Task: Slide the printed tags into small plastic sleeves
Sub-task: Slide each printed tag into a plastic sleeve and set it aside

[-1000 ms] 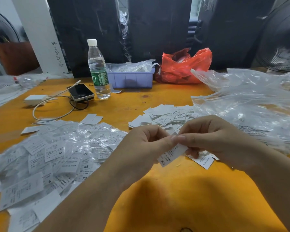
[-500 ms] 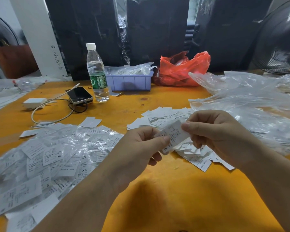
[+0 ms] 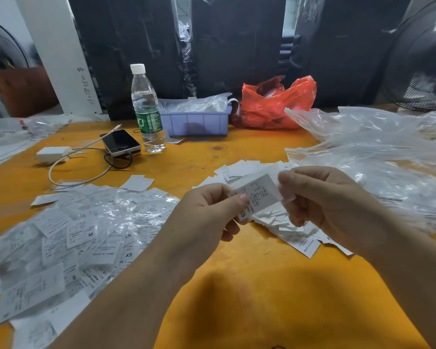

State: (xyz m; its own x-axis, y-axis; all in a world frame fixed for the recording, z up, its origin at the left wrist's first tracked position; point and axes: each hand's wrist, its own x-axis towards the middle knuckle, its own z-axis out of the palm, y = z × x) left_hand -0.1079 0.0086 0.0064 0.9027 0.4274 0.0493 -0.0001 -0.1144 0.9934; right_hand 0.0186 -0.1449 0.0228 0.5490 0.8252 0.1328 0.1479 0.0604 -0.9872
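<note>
Both forearms are bare to the frame's edge, and the left hand (image 3: pixel 207 210) and right hand (image 3: pixel 330 197) wear nothing.

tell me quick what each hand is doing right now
Left hand: pinching the printed tag.
Right hand: fingers curled, pinching the tag's clear sleeve edge.

Orange table (image 3: pixel 249 285), black panels (image 3: pixel 237 41) behind

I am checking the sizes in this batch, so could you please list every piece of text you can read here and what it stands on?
"XS": tag pinched by the left hand, with the right hand at its far end; its small print is blurred.
"M", "XS", "S", "MADE IN CHINA": sleeved tags pile.
"MADE IN CHINA": loose tag.
Handwritten digits on the white board: not reliably readable.
Bottle label: too small.
</note>
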